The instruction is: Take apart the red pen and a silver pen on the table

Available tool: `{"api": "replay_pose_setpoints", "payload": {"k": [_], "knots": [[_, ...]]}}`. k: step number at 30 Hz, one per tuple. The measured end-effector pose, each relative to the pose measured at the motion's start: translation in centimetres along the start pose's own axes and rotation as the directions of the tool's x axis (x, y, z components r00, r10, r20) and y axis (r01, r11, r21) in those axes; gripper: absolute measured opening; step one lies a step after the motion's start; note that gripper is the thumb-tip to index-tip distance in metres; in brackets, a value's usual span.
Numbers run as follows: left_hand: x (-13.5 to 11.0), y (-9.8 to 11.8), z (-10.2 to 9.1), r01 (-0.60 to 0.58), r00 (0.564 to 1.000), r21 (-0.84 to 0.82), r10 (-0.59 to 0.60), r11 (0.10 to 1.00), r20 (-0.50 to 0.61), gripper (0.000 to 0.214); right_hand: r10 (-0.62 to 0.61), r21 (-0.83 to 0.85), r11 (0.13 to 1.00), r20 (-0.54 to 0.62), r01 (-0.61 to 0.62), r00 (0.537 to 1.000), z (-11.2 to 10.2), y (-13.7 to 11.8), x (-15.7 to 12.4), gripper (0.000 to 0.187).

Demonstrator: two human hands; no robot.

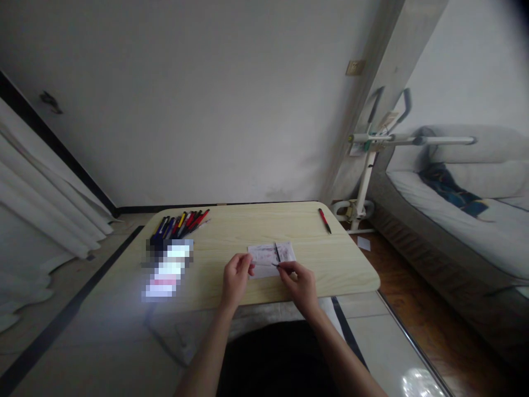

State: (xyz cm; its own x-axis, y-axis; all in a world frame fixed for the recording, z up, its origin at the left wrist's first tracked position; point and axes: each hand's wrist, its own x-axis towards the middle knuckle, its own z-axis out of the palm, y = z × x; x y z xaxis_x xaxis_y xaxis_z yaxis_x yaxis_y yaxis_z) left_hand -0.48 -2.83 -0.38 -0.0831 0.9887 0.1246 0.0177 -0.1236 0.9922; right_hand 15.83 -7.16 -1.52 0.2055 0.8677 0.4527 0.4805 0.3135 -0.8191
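Observation:
Above the paper, my left hand is closed in a pinch on one end of a thin, pale pen refill. My right hand pinches the darker end of what looks like the same refill, so it spans the gap between both hands. Beneath them lies a white sheet of paper with grey markings on its upper part. A slim dark pen part rests on the sheet, just beyond my right fingertips; its exact kind is too small to tell.
Several pens lie bunched at the table's back left. In front of them is a bright, pixelated phone-like object. One red and black pen lies at the back right of the pale wooden table. Behind stands a wall.

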Motion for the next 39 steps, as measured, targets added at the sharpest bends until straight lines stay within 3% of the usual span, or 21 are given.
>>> {"api": "replay_pose_setpoints", "payload": {"k": [13,19,22,24,27,28,30,33,39], "knots": [[-0.4,-0.4,0.1,-0.023,0.995,0.125,0.011,0.992,0.095,0.036,-0.103,0.044,0.994,0.079,0.100,0.992,0.2,-0.5,-0.1,0.014],[-0.5,0.3,-0.1,0.013,0.975,-0.006,-0.011,1.000,0.224,0.028,0.016,0.090,0.996,-0.004,-0.015,1.000,0.7,-1.5,-0.2,0.016],[-0.1,0.4,-0.5,0.114,0.973,-0.179,-0.073,0.977,0.220,0.024,-0.048,0.101,0.994,0.041,0.044,0.998,0.9,-2.3,-0.2,0.014],[0.4,0.2,-0.9,0.206,0.971,-0.416,-0.134,0.886,0.195,0.021,-0.113,0.106,0.989,0.075,0.105,0.991,0.7,-2.5,-0.1,0.016],[1.3,-0.1,-1.7,0.306,0.951,-0.771,-0.223,0.558,0.216,0.019,-0.118,0.057,0.991,0.027,0.117,0.993,-0.2,-2.0,0.5,0.020],[1.4,-0.2,-1.9,0.321,0.943,-0.827,-0.240,0.461,0.232,0.018,-0.095,0.025,0.995,-0.015,0.096,0.995,-0.7,-1.5,0.7,0.020],[1.6,-0.4,-2.1,0.352,0.929,-0.860,-0.253,0.370,0.271,0.015,-0.051,-0.046,0.998,-0.066,0.048,0.997,-1.6,-0.5,1.3,0.018],[1.3,-0.5,-1.9,0.373,0.923,-0.840,-0.248,0.395,0.293,0.015,-0.018,-0.148,0.989,-0.064,0.009,0.998,-2.7,0.8,2.3,0.017],[0.7,-0.2,-1.4,0.308,0.950,-0.781,-0.212,0.544,0.227,0.017,0.013,-0.453,0.888,0.197,0.079,0.980,-2.6,0.3,3.7,0.018]]}}
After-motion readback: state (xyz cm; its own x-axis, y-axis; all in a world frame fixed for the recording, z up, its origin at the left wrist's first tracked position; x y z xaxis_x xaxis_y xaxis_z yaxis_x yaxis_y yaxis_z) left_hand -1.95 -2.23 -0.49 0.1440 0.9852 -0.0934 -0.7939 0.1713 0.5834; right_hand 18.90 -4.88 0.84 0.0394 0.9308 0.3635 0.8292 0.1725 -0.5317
